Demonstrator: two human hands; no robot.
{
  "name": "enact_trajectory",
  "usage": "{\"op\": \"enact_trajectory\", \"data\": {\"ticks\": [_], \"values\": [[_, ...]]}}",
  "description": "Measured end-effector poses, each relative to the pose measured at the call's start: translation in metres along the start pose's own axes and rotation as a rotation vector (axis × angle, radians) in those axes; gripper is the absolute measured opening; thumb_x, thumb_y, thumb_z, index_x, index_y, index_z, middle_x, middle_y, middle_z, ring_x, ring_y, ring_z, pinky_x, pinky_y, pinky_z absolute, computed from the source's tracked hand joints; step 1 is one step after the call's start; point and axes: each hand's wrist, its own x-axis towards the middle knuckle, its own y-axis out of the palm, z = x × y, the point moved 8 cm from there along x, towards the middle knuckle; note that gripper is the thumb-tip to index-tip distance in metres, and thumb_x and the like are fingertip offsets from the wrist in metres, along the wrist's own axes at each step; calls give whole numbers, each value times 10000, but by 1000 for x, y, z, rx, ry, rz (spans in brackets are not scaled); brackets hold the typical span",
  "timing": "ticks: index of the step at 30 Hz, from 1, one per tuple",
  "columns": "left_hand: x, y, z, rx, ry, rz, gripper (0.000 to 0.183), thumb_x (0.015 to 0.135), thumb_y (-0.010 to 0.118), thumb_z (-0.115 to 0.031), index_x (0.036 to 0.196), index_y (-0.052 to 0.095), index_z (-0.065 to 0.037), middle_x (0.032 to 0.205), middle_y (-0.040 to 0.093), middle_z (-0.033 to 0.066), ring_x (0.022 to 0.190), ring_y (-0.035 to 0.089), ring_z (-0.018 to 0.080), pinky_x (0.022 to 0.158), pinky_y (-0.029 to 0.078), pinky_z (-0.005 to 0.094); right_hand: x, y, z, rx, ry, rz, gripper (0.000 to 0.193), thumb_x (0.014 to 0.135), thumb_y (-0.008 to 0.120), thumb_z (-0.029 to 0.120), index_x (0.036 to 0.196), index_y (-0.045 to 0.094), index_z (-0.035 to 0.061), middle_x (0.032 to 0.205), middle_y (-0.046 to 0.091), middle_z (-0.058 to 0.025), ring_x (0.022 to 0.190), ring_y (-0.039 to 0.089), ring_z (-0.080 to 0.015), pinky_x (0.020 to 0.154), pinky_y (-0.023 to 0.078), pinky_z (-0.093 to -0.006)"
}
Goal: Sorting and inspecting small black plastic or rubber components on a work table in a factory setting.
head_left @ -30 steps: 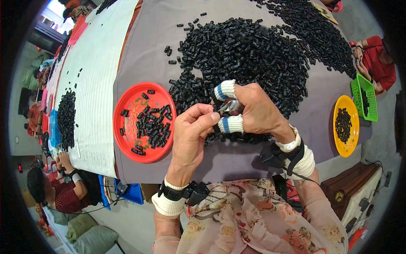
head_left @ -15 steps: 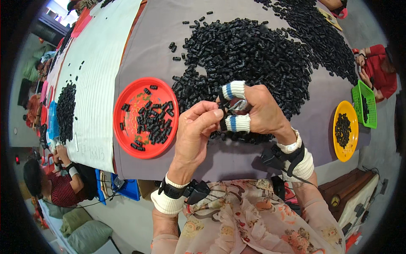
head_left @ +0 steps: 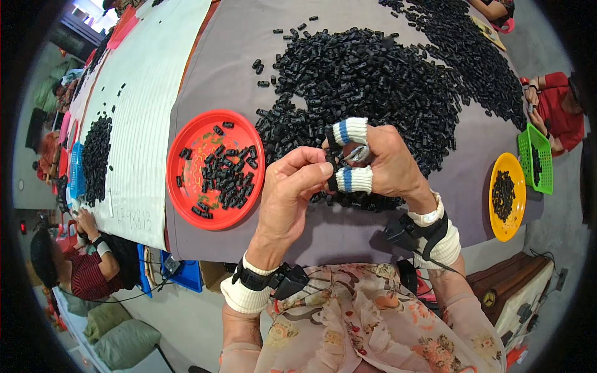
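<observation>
My left hand (head_left: 287, 193) is closed, with thumb and forefinger pinching a small black cylindrical part (head_left: 331, 163) above the near edge of a big pile. Against that part, from the right, comes my right hand (head_left: 393, 163), its fingers curled. White knit finger sleeves with blue bands cover its thumb and forefinger, dark at the tips. Between them shows a small shiny, silvery thing (head_left: 357, 153) whose kind I cannot make out. Behind my hands the pile of black cylindrical parts (head_left: 354, 81) spreads over the grey cloth. A red plate (head_left: 180, 146) with more such parts stands left of my left hand.
On the right are a yellow plate (head_left: 499, 229) of black parts and a green basket (head_left: 543, 144). A person in red (head_left: 563, 115) sits beyond them. At left, another person (head_left: 93, 273) works by a white-covered table (head_left: 146, 112) with a pile and a blue basket (head_left: 76, 171).
My hands stay together in nearly the same place, with only slight shifts of the fingers. The view has moved a little. Plates and piles look unchanged.
</observation>
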Motion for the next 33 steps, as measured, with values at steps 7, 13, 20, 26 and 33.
{"op": "enact_trajectory", "data": {"ticks": [7, 13, 20, 26, 33], "values": [[4, -1, 3, -20, -10, 6, 104, 792, 596, -99, 856, 587, -18, 744, 569, 4, 636, 517, 70, 609, 431, 225, 0, 0, -5, 2, -12, -15, 383, 631, 757, 127, 938, 557, 14, 672, 621, -90, 556, 600, -130, 521, 474, -245], [11, 1, 17, -247, -61, 160, 243, 856, 526, -140, 1055, 538, 1, 951, 609, 82, 860, 598, 182, 777, 495, 374, -3, 5, -18, 261, 95, -49, 353, 651, 737, 106, 951, 573, 18, 685, 625, -35, 590, 575, -55, 529, 467, -216], [11, 7, 18, -360, -48, 130, 186, 868, 542, -124, 1012, 562, -7, 872, 610, 54, 748, 578, 122, 685, 486, 297, -2, 2, -14, 210, 117, -38, 328, 666, 718, 87, 955, 580, 17, 694, 629, -30, 587, 576, -54, 538, 468, -206], [11, 3, 16, -346, -12, 160, 228, 862, 553, -126, 1055, 523, -7, 940, 611, 77, 829, 601, 163, 733, 506, 343, 1, -5, -4, 232, 60, -65, 271, 719, 690, 86, 954, 583, 2, 699, 627, -31, 594, 572, -58, 545, 465, -201], [4, 2, -12, 85, 302, 4, 159, 810, 632, -39, 943, 554, 4, 857, 607, 53, 703, 578, 95, 663, 478, 211, 1, -8, -16, 257, 184, -18, 238, 758, 672, 159, 906, 584, -5, 688, 603, -9, 579, 536, -51, 516, 439, -218]]}}
